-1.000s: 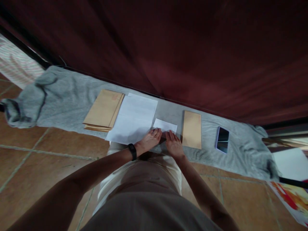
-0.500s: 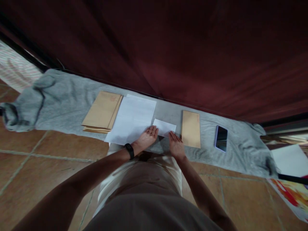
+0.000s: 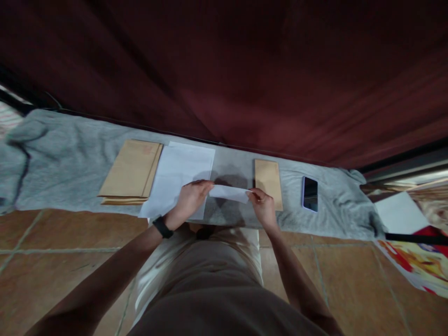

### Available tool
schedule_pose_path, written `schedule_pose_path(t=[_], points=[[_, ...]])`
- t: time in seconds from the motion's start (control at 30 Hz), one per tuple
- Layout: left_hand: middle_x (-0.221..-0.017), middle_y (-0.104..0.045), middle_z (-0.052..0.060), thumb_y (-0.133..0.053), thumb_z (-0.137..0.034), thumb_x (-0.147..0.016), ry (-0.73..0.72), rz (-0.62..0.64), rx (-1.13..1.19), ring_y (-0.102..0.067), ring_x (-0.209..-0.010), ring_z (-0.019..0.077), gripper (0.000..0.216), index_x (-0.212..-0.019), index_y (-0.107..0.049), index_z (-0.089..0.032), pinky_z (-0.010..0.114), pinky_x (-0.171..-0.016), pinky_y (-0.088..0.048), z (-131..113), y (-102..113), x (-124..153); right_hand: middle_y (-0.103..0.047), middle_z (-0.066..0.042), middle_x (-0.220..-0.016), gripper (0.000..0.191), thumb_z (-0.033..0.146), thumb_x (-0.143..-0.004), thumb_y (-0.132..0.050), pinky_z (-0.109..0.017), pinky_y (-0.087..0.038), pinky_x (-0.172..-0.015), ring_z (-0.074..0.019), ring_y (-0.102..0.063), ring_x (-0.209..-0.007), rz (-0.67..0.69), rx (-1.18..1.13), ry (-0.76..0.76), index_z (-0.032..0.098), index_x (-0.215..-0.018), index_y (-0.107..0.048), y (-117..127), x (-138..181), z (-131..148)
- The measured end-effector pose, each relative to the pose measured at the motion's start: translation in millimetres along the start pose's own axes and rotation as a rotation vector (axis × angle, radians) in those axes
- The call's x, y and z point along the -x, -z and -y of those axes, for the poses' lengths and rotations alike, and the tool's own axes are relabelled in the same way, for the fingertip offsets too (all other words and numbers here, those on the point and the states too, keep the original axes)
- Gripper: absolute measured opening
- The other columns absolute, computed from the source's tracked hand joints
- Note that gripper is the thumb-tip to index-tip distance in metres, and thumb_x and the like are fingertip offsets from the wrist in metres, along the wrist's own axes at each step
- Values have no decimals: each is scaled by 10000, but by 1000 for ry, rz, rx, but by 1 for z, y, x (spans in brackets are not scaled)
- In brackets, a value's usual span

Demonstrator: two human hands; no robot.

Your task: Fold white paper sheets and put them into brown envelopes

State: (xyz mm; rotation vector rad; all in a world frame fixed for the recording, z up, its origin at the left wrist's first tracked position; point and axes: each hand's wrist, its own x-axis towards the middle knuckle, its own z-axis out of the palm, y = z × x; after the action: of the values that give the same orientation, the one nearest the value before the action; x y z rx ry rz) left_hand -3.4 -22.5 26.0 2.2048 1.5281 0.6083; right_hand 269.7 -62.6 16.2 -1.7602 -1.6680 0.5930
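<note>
A folded white paper [image 3: 229, 192] is lifted off the grey cloth [image 3: 70, 154], casting a shadow below it. My left hand [image 3: 191, 198], with a black band on the wrist, pinches its left end. My right hand [image 3: 263, 205] pinches its right end. Left of my hands lies a stack of white sheets [image 3: 180, 172], and beyond it a stack of brown envelopes [image 3: 131, 170]. A single brown envelope [image 3: 268, 179] lies just right of my right hand.
A phone [image 3: 310, 193] lies face up on the cloth right of the single envelope. A dark red curtain [image 3: 245, 70] hangs behind the cloth. Tiled floor [image 3: 70, 252] runs in front. A white sheet [image 3: 399, 212] and colourful printed paper [image 3: 420, 261] lie at the far right.
Both hands went from pressing the folded paper flat on the cloth to gripping its ends and lifting it. The view shifted slightly to the right.
</note>
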Motion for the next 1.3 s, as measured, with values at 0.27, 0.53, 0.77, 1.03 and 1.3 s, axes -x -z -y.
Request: schedule_pose_path(t=[0.27,0.53,0.77,1.03,1.3], points=[[-630,-617,-25,-639,-436,-827,332,-78,696,-554,-611,137,266,-766,-695,-184,250,-596,-428,11,-18,-6,-616,19,-683,416,617,-745,-700,-226,-469,-561,-128,-553,-622,145,-588,-255,206,-803,-676,-23,-4,-5],[-587,-555,-38,-713,-499,-727,460,-39,872,-501,-545,122,318,-737,-651,-187,251,-535,-414,12,-28,6,-583,37,-641,384,586,-740,-681,-235,-507,-477,-118,-574,-523,200,-638,-348,206,-775,-636,-35,12,-10],[-643,-670,5,-772,-446,-673,500,253,890,-620,-612,159,294,-731,-651,-185,253,-557,-436,17,-26,21,-496,77,-531,322,513,-754,-687,-225,-370,-427,-93,-450,-442,116,-643,-311,204,-847,-687,-28,-4,-14],[-604,-689,25,-736,-513,-723,571,259,994,-611,-557,148,402,-869,-708,-140,248,-531,-413,5,-28,22,-680,18,-794,419,511,-737,-747,-251,-529,-581,-143,-619,-667,1,-814,-366,225,-1035,-673,-43,-7,-9],[-814,-762,71,-844,-510,-644,676,159,1234,-712,-709,189,476,-916,-704,-145,278,-637,-517,-17,-37,29,-732,-11,-878,332,517,-718,-789,-325,-586,-747,-187,-685,-797,134,-983,-415,241,-882,-704,-67,19,-2]])
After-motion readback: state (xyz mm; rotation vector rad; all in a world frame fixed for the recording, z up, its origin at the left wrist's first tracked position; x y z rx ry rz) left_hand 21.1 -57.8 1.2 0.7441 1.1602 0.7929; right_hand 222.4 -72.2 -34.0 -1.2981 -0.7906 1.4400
